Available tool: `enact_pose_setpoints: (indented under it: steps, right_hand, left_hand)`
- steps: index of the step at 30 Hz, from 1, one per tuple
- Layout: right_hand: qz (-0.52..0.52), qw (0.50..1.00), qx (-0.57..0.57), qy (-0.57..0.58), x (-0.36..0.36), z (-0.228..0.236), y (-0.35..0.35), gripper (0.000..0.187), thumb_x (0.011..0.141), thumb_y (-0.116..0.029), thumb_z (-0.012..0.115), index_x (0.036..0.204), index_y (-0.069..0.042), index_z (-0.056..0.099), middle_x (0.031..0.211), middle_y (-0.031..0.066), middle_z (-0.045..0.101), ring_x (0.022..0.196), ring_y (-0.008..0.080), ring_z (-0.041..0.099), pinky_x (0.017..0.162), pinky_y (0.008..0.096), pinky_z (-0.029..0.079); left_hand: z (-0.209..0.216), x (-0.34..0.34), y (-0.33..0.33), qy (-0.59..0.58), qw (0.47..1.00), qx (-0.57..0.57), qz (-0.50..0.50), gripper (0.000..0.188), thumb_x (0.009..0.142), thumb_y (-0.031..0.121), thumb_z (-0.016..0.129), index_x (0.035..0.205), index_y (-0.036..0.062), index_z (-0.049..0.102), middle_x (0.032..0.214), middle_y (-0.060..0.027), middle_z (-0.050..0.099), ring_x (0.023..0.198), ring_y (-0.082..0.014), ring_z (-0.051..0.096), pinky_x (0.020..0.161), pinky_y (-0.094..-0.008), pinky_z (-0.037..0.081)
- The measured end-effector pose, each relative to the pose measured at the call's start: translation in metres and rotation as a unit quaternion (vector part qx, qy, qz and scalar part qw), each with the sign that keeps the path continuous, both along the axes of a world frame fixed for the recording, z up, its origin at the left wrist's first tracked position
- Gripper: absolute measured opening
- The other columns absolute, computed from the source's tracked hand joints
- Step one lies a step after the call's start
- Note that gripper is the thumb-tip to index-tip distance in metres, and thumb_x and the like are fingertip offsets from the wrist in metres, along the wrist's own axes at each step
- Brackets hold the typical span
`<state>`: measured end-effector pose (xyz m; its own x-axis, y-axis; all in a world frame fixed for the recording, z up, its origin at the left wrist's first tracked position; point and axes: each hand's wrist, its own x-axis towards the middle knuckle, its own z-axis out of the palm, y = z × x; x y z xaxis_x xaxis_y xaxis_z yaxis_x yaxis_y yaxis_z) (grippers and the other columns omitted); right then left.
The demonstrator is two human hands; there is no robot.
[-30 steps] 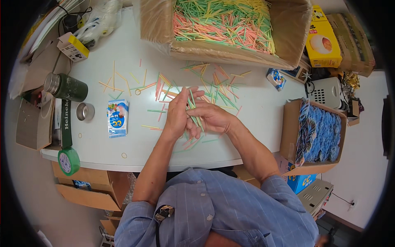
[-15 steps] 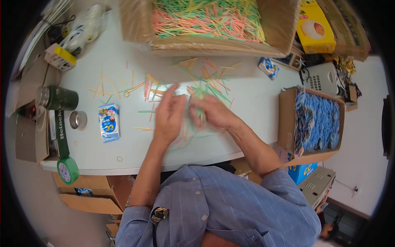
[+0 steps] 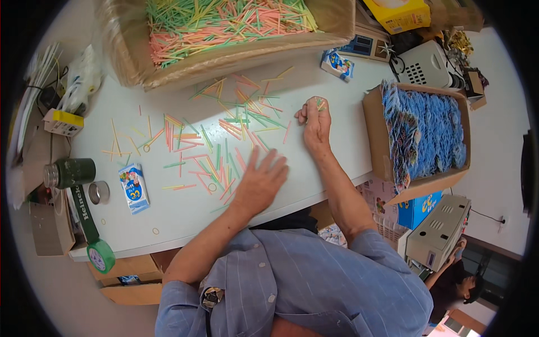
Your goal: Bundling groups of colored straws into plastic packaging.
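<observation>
My right hand (image 3: 317,126) is closed around a small bundle of thin coloured sticks (image 3: 320,104), their ends showing at the top of the fist. It rests on the white table, right of the scattered sticks. My left hand (image 3: 263,181) lies low over the table with its fingers apart, slightly blurred, holding nothing. Loose pink, green and yellow sticks (image 3: 216,163) spread just left of its fingers. More sticks (image 3: 252,109) lie farther back, below a large cardboard box (image 3: 224,59) heaped with the same kind.
A rubber band (image 3: 155,231), a blue-and-white packet (image 3: 134,189), a dark green bottle (image 3: 77,172) and its metal cup (image 3: 99,192) are at left. Green tape (image 3: 101,256) hangs at the front edge. A box of blue packets (image 3: 377,143) stands right; another person (image 3: 461,285) is beyond.
The hands have parted: my right hand moved away to the right with the sticks, and my left hand opened. Loose sticks now show where the hands were. The view shifted too.
</observation>
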<state>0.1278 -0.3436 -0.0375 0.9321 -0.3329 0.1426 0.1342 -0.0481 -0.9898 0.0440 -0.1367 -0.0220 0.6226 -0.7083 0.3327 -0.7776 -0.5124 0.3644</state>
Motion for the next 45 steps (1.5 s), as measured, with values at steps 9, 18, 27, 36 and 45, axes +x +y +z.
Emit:
enact_pose_setpoints:
  steps: [9,18,27,36,45]
  right_hand:
    - [-0.058,0.854,0.503,0.118,0.011,0.03,0.004,0.033,0.107,-0.039,0.046,0.092,-0.01,0.048,0.072,-0.0007,0.04,0.059,0.0123,0.038,0.06,0.0281,0.041]
    - [0.041,0.794,0.578,0.183,-0.012,0.05,0.073,0.031,0.106,-0.039,0.047,0.092,-0.012,0.048,0.071,-0.001,0.045,0.063,0.0148,0.045,0.075,0.0375,0.048]
    - [0.002,0.831,0.513,0.214,-0.017,0.052,0.095,0.033,0.104,-0.042,0.052,0.094,-0.011,0.047,0.077,0.0004,0.047,0.067,0.0156,0.048,0.073,0.0364,0.05]
    - [0.011,0.814,0.549,0.19,-0.013,0.042,0.091,0.033,0.106,-0.041,0.046,0.097,-0.01,0.049,0.084,0.0055,0.055,0.077,0.0209,0.056,0.078,0.0393,0.054]
    - [0.178,0.869,0.432,0.162,-0.039,0.047,0.091,0.032,0.108,-0.033,0.045,0.108,-0.003,0.056,0.098,0.0123,0.065,0.1,0.0263,0.066,0.086,0.0412,0.055]
  left_hand:
    - [0.044,0.023,-0.002,-0.002,0.981,-0.126,0.149,0.025,0.084,0.014,0.073,0.104,0.0004,0.066,0.113,-0.0149,0.065,0.105,-0.0305,0.063,0.095,-0.048,0.048]
    - [0.041,0.023,-0.01,0.279,0.865,-0.317,0.27,0.02,0.092,0.014,0.073,0.1,-0.0042,0.069,0.073,-0.008,0.066,0.062,-0.0097,0.054,0.06,-0.0256,0.047]
    - [0.029,0.017,0.003,0.286,0.858,-0.338,0.261,0.013,0.093,0.009,0.069,0.097,-0.0036,0.069,0.072,-0.0064,0.065,0.061,-0.0085,0.052,0.057,-0.0256,0.044]
    - [0.032,0.021,0.005,0.281,0.827,-0.418,0.249,0.009,0.095,0.007,0.067,0.096,-0.0019,0.066,0.076,-0.0037,0.06,0.063,-0.0067,0.051,0.056,-0.0235,0.043]
    - [0.028,0.028,-0.001,0.278,0.833,-0.404,0.257,0.01,0.094,0.006,0.068,0.097,-0.0031,0.066,0.079,-0.0047,0.065,0.064,-0.0068,0.053,0.056,-0.0236,0.044]
